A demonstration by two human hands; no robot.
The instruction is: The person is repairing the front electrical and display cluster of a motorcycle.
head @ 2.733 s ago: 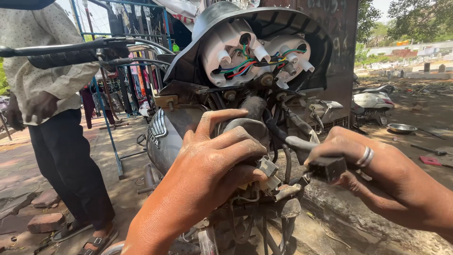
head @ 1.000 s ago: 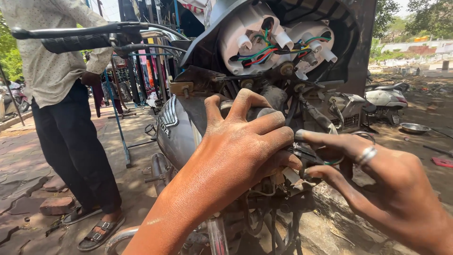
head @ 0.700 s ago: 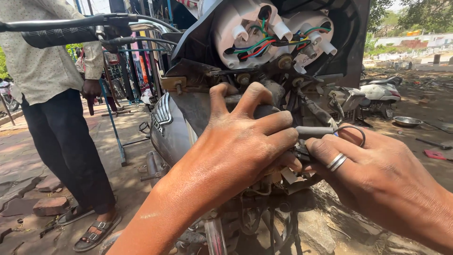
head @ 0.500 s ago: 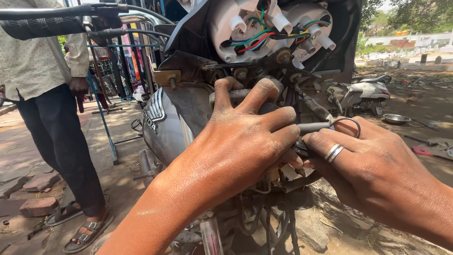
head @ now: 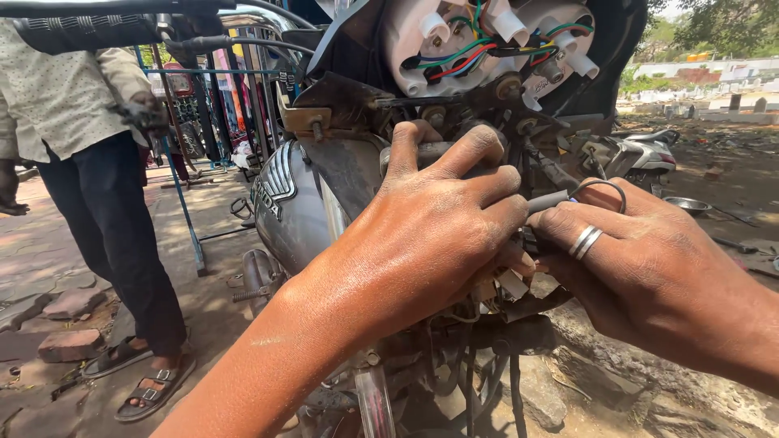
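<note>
My left hand [head: 438,223] is wrapped over a dark round part at the front of a motorcycle, fingers curled around it below the open instrument cluster [head: 487,40] with its coloured wires. My right hand [head: 649,259], with a silver ring on one finger, presses in from the right and pinches a grey cable [head: 552,200] and wire bundle against the same part. White connectors [head: 507,284] hang just under my fingers. The part under my left palm is mostly hidden.
The grey fuel tank [head: 292,203] sits left of my hands, a handlebar grip [head: 89,32] crosses the top left. A person in a pale shirt and dark trousers [head: 105,186] stands at left on paving with loose bricks [head: 69,345]. A scooter [head: 649,154] and metal bowl [head: 688,204] lie right.
My right hand has closed in from the right against my left hand and taken the cable. My view has moved closer to the motorcycle's front.
</note>
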